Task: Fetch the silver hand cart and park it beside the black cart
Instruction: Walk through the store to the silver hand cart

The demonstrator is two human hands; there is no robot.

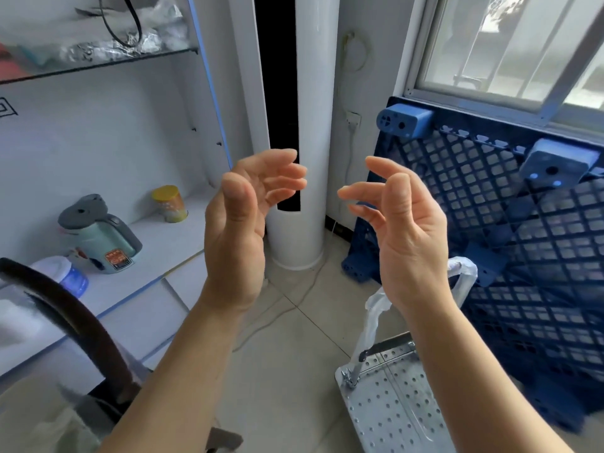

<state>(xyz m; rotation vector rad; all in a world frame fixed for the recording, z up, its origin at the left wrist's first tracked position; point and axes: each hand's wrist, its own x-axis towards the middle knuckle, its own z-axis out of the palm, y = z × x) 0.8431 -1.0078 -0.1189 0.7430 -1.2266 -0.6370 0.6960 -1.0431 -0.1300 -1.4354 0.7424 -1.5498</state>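
Observation:
The silver hand cart [389, 410] stands on the tiled floor at the lower right, a perforated metal deck with a plastic-wrapped handle [371, 328] rising behind my right wrist. At the lower left a black curved handle of the black cart [75, 318] arches up; its deck is mostly out of view. My left hand [242, 230] and my right hand [402, 230] are raised in front of me, palms facing each other, fingers spread and curled, holding nothing. Both hands are above the floor and touch neither cart.
A blue plastic pallet [510, 256] leans against the wall under the window at right. A white standing air conditioner [310, 158] fills the corner. A white counter [157, 250] at left carries a green kettle [101, 240] and a yellow-lidded can [170, 204]. A cord trails across the floor.

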